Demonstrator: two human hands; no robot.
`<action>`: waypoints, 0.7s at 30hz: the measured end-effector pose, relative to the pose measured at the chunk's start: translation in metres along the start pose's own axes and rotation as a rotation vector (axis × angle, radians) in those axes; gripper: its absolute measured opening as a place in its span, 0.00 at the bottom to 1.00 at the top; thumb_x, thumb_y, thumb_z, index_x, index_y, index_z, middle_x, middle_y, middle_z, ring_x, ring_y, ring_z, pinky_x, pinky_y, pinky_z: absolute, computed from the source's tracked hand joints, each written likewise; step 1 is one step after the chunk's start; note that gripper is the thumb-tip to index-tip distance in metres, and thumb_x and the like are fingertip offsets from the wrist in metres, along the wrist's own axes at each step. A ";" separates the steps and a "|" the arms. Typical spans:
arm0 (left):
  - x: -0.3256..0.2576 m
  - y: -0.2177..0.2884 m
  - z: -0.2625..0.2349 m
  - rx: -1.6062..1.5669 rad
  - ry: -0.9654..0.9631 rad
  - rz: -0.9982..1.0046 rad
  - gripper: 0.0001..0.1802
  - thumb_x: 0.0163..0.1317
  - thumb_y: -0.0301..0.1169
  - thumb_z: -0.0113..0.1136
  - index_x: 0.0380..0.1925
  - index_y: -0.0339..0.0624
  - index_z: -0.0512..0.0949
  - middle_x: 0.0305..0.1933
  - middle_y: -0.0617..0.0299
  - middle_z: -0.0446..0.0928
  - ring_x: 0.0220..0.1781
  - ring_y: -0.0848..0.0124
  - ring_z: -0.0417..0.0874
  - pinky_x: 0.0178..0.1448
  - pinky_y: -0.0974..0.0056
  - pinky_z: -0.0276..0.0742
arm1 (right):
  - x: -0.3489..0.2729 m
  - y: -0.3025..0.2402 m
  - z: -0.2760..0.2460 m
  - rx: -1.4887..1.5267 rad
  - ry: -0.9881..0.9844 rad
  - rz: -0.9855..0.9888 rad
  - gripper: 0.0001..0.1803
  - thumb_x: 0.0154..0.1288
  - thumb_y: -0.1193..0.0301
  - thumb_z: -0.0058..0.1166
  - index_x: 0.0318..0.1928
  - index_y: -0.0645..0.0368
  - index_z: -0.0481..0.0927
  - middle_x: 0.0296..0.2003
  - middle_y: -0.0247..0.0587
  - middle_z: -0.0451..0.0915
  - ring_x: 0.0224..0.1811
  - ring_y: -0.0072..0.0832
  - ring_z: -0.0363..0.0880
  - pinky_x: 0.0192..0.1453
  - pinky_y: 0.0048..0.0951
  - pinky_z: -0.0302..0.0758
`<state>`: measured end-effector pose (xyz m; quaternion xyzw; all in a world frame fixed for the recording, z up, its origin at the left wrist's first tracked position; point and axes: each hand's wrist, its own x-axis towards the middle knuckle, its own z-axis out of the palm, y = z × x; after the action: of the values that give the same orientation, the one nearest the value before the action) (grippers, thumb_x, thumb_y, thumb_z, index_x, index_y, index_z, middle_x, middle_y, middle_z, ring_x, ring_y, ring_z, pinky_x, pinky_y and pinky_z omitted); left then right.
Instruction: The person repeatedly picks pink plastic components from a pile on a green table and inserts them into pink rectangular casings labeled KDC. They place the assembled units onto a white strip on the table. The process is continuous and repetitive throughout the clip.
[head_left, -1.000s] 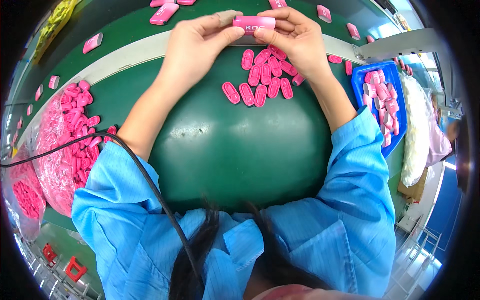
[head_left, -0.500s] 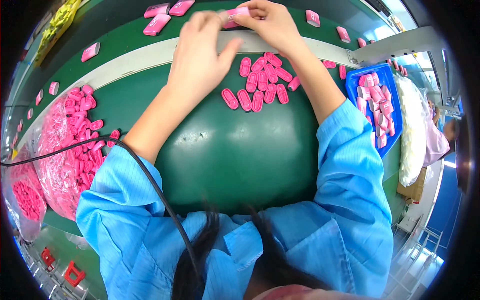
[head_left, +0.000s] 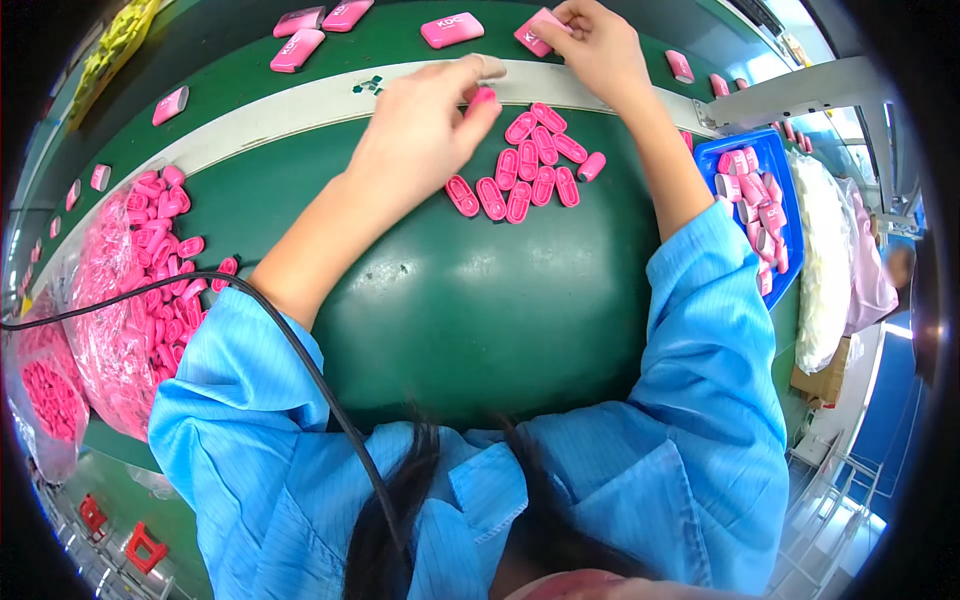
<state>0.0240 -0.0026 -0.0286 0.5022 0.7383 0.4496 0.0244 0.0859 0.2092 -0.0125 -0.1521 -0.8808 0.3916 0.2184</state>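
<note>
Our hair and blue sleeves (head_left: 700,420) hide the near table edge. Right of our arms, blue tray (head_left: 785,165) holds pink caps; its far end is cut off by a rail. Left hand (head_left: 425,130) pinches a small pink cap (head_left: 481,97), loose caps (head_left: 530,170) just right of it. Right hand (head_left: 590,40) grips a pink case (head_left: 535,28), fingers covering half.

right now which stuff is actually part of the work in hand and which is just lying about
In hand:
right hand holding a pink case
left hand pinching a small pink piece
row of pink pieces

Lying about:
blue tray
bagged pink parts
black cable
</note>
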 end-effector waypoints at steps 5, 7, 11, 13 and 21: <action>0.004 -0.005 -0.008 -0.636 0.013 -0.338 0.20 0.64 0.27 0.58 0.56 0.37 0.75 0.43 0.60 0.80 0.40 0.76 0.81 0.46 0.72 0.78 | -0.039 -0.010 0.003 0.623 -0.260 0.114 0.16 0.62 0.77 0.58 0.50 0.68 0.75 0.43 0.42 0.81 0.41 0.24 0.82 0.49 0.22 0.79; 0.006 -0.007 -0.006 -0.672 -0.002 -0.316 0.20 0.63 0.27 0.59 0.55 0.35 0.75 0.44 0.57 0.80 0.40 0.73 0.83 0.46 0.71 0.80 | -0.046 -0.010 0.008 0.647 -0.273 0.149 0.16 0.63 0.75 0.58 0.50 0.67 0.75 0.44 0.42 0.81 0.42 0.24 0.81 0.49 0.22 0.79; 0.008 -0.004 -0.009 -0.665 0.034 -0.354 0.21 0.63 0.27 0.60 0.56 0.34 0.74 0.42 0.59 0.81 0.42 0.76 0.81 0.47 0.71 0.78 | -0.047 -0.016 0.010 0.609 -0.293 0.187 0.16 0.63 0.74 0.58 0.50 0.67 0.75 0.43 0.43 0.81 0.42 0.23 0.82 0.49 0.22 0.79; 0.008 -0.008 -0.010 -0.655 0.004 -0.381 0.20 0.61 0.27 0.62 0.52 0.31 0.76 0.41 0.56 0.82 0.41 0.74 0.83 0.45 0.71 0.80 | -0.050 -0.016 0.012 0.613 -0.294 0.225 0.16 0.63 0.74 0.58 0.50 0.67 0.75 0.42 0.43 0.81 0.41 0.24 0.82 0.49 0.21 0.79; 0.009 -0.009 -0.009 -0.542 0.010 -0.367 0.21 0.59 0.28 0.64 0.51 0.30 0.77 0.40 0.53 0.83 0.40 0.72 0.84 0.47 0.71 0.80 | -0.052 -0.014 0.014 0.645 -0.215 0.120 0.17 0.62 0.76 0.59 0.51 0.67 0.75 0.42 0.44 0.82 0.41 0.24 0.82 0.49 0.23 0.80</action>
<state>0.0087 -0.0021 -0.0264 0.3338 0.6700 0.6203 0.2344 0.1225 0.1683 -0.0238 -0.0845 -0.7190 0.6759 0.1378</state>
